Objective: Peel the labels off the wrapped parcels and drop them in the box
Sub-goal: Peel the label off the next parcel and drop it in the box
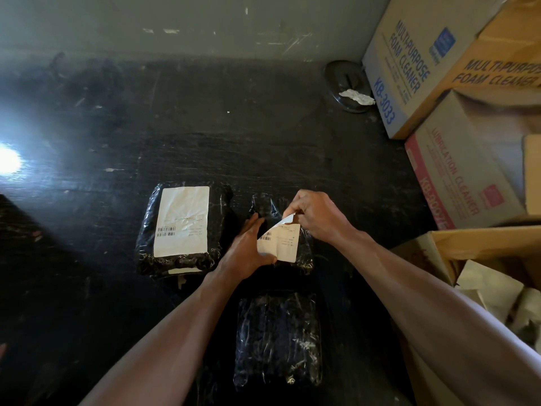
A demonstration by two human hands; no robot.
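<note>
While right hand [316,218] pinches label [281,241] corner | left hand [246,247] presses parcel [265,205] | box [483,238] right

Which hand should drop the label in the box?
The right hand: it pinches the label, and the open box sits on its side. The left hand only steadies the parcel.

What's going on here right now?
A person is peeling a label off the middle parcel. The right hand pinches its lifted top corner while the left hand steadies the parcel. The left parcel has its full label on; the near parcel shows none. The open box sits at right.
</note>
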